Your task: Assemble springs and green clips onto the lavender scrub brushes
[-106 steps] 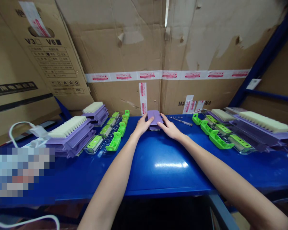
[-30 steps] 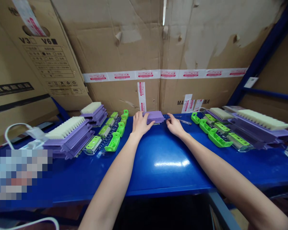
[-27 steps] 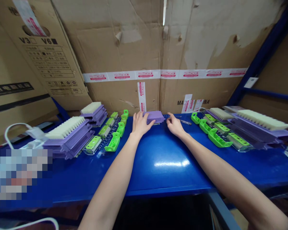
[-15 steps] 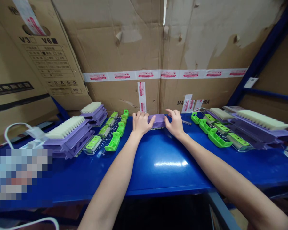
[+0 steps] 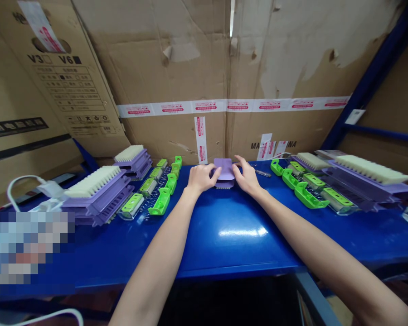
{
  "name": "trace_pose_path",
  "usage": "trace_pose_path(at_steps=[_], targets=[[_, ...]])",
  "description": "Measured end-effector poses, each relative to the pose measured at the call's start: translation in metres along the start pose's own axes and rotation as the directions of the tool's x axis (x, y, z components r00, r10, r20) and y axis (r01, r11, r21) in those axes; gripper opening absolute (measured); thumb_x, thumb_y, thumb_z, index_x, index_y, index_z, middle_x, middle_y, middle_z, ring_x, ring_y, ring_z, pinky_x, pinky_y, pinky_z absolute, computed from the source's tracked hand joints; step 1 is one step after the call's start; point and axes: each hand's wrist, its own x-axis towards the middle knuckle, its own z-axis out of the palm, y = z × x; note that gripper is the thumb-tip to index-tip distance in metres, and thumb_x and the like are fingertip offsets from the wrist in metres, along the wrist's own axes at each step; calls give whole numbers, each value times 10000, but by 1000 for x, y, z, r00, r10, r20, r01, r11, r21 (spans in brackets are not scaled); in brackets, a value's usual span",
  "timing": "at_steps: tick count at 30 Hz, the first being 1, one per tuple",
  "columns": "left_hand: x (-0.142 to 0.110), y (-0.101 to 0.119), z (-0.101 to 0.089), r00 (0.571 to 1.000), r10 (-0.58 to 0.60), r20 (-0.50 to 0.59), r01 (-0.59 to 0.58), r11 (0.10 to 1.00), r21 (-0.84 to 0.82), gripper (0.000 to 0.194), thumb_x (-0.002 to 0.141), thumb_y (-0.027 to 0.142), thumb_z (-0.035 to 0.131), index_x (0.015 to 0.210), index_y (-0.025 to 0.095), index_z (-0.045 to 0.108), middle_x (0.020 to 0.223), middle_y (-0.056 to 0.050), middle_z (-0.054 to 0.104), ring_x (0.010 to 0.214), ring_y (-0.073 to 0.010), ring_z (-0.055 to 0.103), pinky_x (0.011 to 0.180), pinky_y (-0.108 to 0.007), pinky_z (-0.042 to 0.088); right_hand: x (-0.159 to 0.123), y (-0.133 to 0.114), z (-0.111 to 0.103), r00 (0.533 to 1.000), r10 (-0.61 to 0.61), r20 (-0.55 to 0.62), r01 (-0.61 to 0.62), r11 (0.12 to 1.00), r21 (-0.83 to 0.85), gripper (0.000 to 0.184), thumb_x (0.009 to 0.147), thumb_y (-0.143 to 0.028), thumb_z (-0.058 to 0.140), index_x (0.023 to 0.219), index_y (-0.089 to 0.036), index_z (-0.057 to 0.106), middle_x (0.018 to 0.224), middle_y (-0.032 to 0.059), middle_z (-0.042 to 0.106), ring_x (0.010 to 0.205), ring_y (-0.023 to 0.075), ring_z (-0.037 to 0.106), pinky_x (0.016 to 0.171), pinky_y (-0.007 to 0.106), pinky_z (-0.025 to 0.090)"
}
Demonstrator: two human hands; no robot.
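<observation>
A purple plastic brush part [image 5: 223, 169] lies at the back middle of the table, with pale bristles along its lower front edge. Its upper purple panel looks lifted or tilted above the bristled base. My left hand [image 5: 202, 178] is closed on its left side, thumb and fingers at the edge. On the opposite side, my right hand [image 5: 246, 176] grips the right edge with its thumb and lower fingers, while the index finger sticks up. My fingers hide both ends of the part.
Stacked purple brush parts stand on the left [image 5: 98, 192] and right [image 5: 374, 181]. Green plastic handles [image 5: 161, 202], springs and clear-cased green pieces [image 5: 132, 204] line the left; similar green handles [image 5: 309, 197] line the right. A pen-like tool [image 5: 263, 173] lies behind my right hand. Cardboard [image 5: 177, 131] walls the back.
The purple panel between my hands has tipped, showing more of its flat face and a gap above the bristled base. My hands have shifted only slightly.
</observation>
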Motion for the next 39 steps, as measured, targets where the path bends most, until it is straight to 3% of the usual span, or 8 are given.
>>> trace_pose_path(at_steps=[6,10,14,21,25,29,35,39], targets=[[0,12,0,986,166,20,-167,985,43,402,936,391,320,919,197,672,910,-98,637,942,-232,573,793,-335,449,1,7,4,983,109,147,-136,972,193,532,895,-432,390,1357,-176,456,1245,97,609,1160,246,550,1018,419,390],[1,6,0,990,140,-6,-139,988,64,378,902,376,399,1163,199,607,1125,-111,574,1092,-263,492,903,-377,422,4,15,5,978,107,181,-153,952,266,502,879,-434,413,1315,-201,501,1374,71,509,1266,219,460,1078,395,327],[2,-3,7,994,111,-4,-111,993,32,400,906,431,415,1203,229,590,1250,-74,558,1169,-267,463,1078,-464,248,6,20,6,964,163,210,-224,923,312,507,892,-450,369,1303,-185,505,1251,86,600,1161,225,547,1016,405,399],[1,-7,6,997,-60,-44,66,985,160,573,894,593,355,1196,170,596,1117,-156,587,1095,-334,491,956,-486,329,9,35,7,974,198,112,-217,957,193,437,884,-390,400,1251,-203,547,1195,80,629,1129,231,566,1003,426,405],[1,-8,6,999,-26,-45,33,985,172,592,863,634,397,1149,168,623,1121,-152,590,1091,-321,497,958,-452,339,10,41,9,967,220,130,-238,959,152,437,876,-313,409,1282,-200,523,1039,77,689,1016,234,624,963,441,433],[1,-9,12,999,-38,37,32,988,153,631,839,670,419,1205,182,578,1129,-127,616,1066,-291,530,921,-405,390,9,39,10,969,203,142,-222,965,141,442,866,-267,408,1286,-183,518,1083,83,679,971,219,637,942,418,446],[1,-10,13,998,-26,54,19,991,131,603,834,654,462,1217,199,557,1158,-99,613,1095,-270,527,934,-384,402,10,25,-3,962,245,120,-232,966,-113,470,883,-237,362,1331,-159,482,1057,100,690,1009,231,618,917,363,437],[0,-9,11,998,-17,61,10,994,108,596,833,657,463,1211,207,561,1165,-92,608,1094,-273,528,930,-391,403,13,19,-23,975,223,-18,-200,832,-518,465,865,-198,369,1305,-143,512,1075,158,669,1026,289,587,900,417,392]])
